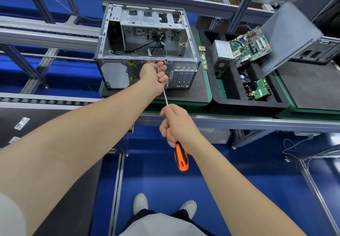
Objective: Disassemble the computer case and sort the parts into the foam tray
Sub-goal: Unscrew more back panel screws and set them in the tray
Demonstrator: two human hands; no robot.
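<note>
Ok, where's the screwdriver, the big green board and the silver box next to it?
screwdriver (181, 157): head view, on its orange-and-black handle.
big green board (251, 45): head view, middle of its face.
silver box (221, 51): head view, on its pale top face.

2 white shoes (140, 203) stand on the blue floor (156, 171) near its bottom edge. On the black side table (55, 125) at left, 2 white labels (22, 123) lie near its left edge. A roller track (36, 100) runs along its far edge. A grey cable (292, 144) loops over the floor at right.
</note>
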